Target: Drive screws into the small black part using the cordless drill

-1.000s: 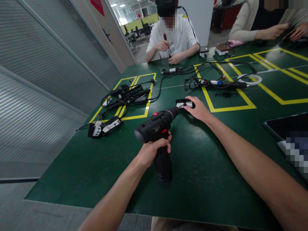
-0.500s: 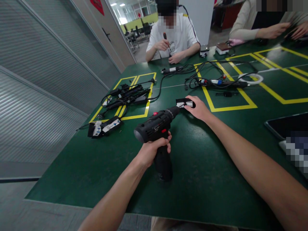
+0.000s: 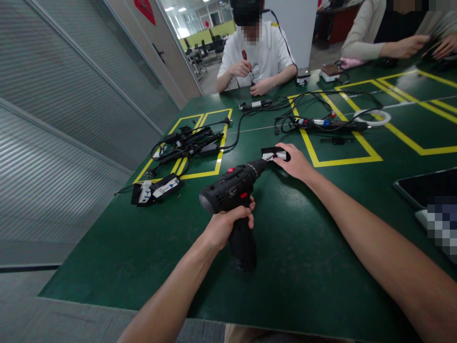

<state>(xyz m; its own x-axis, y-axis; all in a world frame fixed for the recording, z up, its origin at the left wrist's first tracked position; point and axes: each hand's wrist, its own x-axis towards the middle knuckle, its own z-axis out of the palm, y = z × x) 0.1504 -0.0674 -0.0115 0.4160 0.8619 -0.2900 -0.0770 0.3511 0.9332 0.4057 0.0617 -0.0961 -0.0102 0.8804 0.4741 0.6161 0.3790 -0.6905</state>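
Clenching the left hand [image 3: 228, 224] round the handle of the black drill [image 3: 232, 186], holding its nose against the small black part [image 3: 272, 154] on the green table [image 3: 303, 252] — pinching that part's near end with the right hand [image 3: 295, 163], cables [image 3: 189, 145] lying beyond.

The left hand [image 3: 228, 227] holds one drill [image 3: 232, 189], the right hand [image 3: 295, 164] holds one black part [image 3: 272, 154], and two people [image 3: 266, 52] [image 3: 364, 33] sit beyond them.

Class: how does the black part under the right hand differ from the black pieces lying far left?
The black part is held by the right hand, with the drill tip at it; the black pieces lie untouched. The part is one small block; the pieces are spread wider. Both are black with white patches, on the green table.
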